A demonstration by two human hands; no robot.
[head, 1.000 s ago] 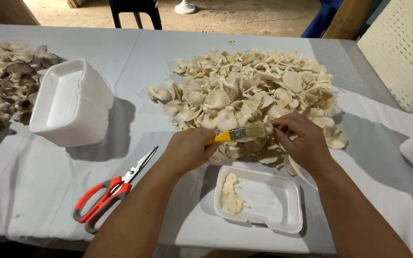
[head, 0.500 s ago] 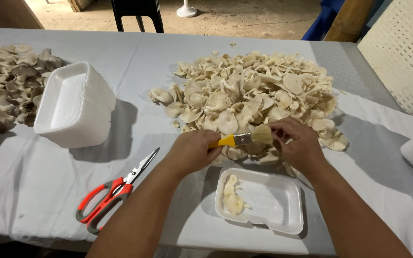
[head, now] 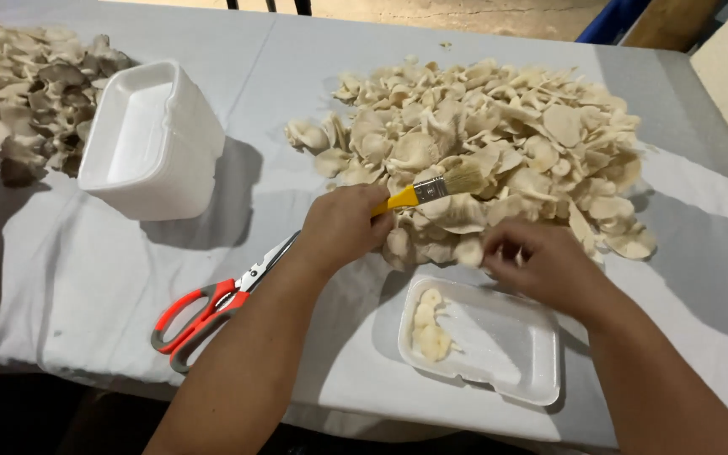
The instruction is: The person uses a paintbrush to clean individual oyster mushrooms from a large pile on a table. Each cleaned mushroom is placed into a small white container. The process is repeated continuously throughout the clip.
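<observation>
- Paintbrush (head: 436, 190), yellow handle, gripped in left hand (head: 343, 227), bristles over edge of mushroom pile (head: 490, 143).
- Right hand (head: 541, 265) curled near pile edge, above foam tray (head: 507, 354); grasp unclear, blurred.
- Few mushrooms (head: 427, 324) in tray.
- Red scissors (head: 212, 303) on white cloth (head: 69, 278), left of left forearm.
- Stacked foam trays (head: 149, 139) farther left.

The left hand (head: 343, 227) grips a yellow-handled brush (head: 436, 187), its bristles over the big mushroom pile (head: 499, 143). The right hand (head: 541, 261) pinches a mushroom just beside that pile, above a foam tray (head: 507, 337). Red scissors (head: 212, 303) lie left of the tray.
</observation>
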